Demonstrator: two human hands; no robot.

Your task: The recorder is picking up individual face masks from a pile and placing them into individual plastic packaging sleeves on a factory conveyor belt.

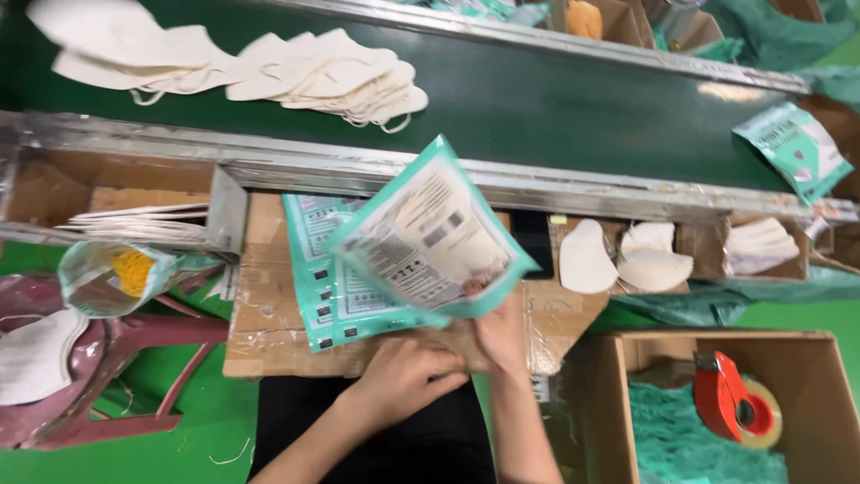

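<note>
1. Below the green belt [555, 99], the right hand [502, 336] pinches a packet [430, 237] by its edge
2. Left hand [399, 381] lies curled beside it, holding nothing I can see
3. Keep the packet flat above the pile of packets [318, 278]

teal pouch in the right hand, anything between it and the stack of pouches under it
Nothing visible. The teal pouch, pinched at its lower edge by the right hand, hangs directly over the pouch stack, partly covering it.

our right hand [502, 336] lifting a teal-edged pouch [430, 237] over our stack of pouches [313, 269], our left hand [403, 381] on the cardboard board [260, 332], white masks [327, 76] on green belt [555, 108]
</note>
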